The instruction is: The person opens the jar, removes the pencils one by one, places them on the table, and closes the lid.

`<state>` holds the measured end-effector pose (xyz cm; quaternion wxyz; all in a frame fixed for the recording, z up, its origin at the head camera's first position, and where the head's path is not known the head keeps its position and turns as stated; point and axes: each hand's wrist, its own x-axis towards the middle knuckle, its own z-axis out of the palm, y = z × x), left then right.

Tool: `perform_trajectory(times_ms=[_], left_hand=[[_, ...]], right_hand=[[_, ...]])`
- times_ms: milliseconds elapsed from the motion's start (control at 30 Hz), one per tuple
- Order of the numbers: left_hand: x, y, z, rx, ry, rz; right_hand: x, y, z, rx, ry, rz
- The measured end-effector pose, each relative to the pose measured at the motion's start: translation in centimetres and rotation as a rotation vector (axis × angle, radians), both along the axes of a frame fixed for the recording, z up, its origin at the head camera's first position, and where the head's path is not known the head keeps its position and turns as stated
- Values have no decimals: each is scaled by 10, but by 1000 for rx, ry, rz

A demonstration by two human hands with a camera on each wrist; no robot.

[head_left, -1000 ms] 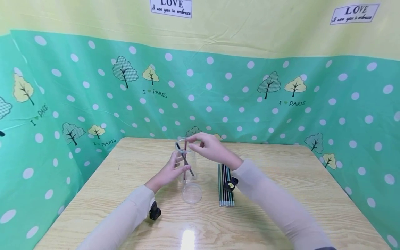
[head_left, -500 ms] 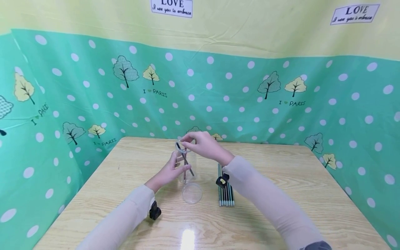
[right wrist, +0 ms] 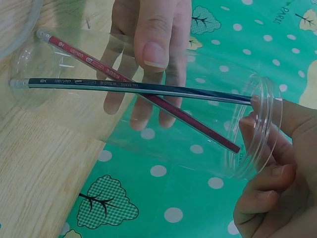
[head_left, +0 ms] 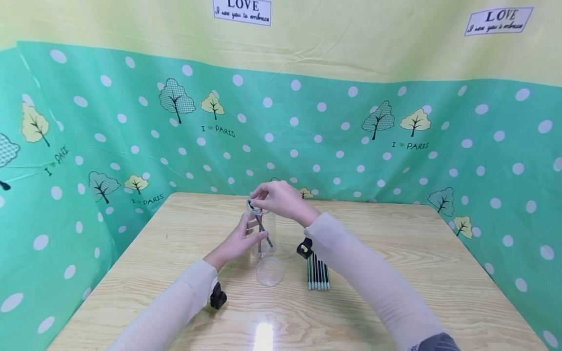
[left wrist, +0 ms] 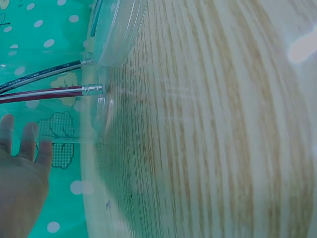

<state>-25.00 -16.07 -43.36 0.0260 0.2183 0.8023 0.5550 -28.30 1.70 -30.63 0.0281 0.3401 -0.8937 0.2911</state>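
A clear plastic jar [head_left: 270, 226] stands upright on the table, with a red pencil [right wrist: 198, 123] and a dark pencil [right wrist: 114, 87] crossing inside it. My left hand [head_left: 237, 241] grips the jar's side, thumb on the near side and fingers behind. At the open mouth, my right hand [head_left: 281, 201] has its thumb and fingertips around the upper end of the dark pencil, pinching it. Both pencils have their eraser ends at the jar's bottom. The red pencil's upper end leans against the wall just below the rim, as the right wrist view shows.
A round clear lid [head_left: 270, 271] lies on the wooden table [head_left: 364, 302] in front of the jar. To its right is a row of several dark pencils [head_left: 318, 275], partly covered by my right forearm. A green dotted cloth [head_left: 325, 146] hangs behind.
My right hand has moved left across the jar's mouth, from near the red pencil's top to the dark pencil's top end. The left hand and jar have stayed put.
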Motion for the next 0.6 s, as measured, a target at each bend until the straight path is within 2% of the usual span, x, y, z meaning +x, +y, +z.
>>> perform_trajectory(times_ms=[600], left_hand=[[3, 0, -1, 4, -2, -2]], right_hand=[[2, -8, 1, 76, 6, -64]])
